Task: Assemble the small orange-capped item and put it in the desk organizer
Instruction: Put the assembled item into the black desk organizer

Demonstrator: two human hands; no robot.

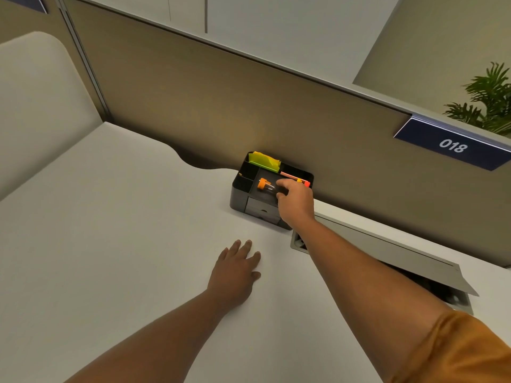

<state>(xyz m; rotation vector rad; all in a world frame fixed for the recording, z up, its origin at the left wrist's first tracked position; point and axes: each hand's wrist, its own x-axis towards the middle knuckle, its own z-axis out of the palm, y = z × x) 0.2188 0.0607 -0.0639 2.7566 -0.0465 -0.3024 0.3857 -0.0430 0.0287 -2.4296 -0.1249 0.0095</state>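
Note:
A small clear tube with an orange cap (265,186) lies tilted over the middle tray of the black desk organizer (240,186), which stands against the partition. My right hand (295,201) reaches over the organizer and pinches the tube's clear end between thumb and fingers. My left hand (236,272) rests flat on the white desk, palm down, fingers spread, holding nothing, well in front of the organizer.
Yellow-green sticky notes (264,159) stand in the organizer's back slot, and a pink pencil with an orange end (294,178) lies along its back right. An open cable hatch (387,258) sits at the right of the desk. A brown partition (221,106) backs the desk.

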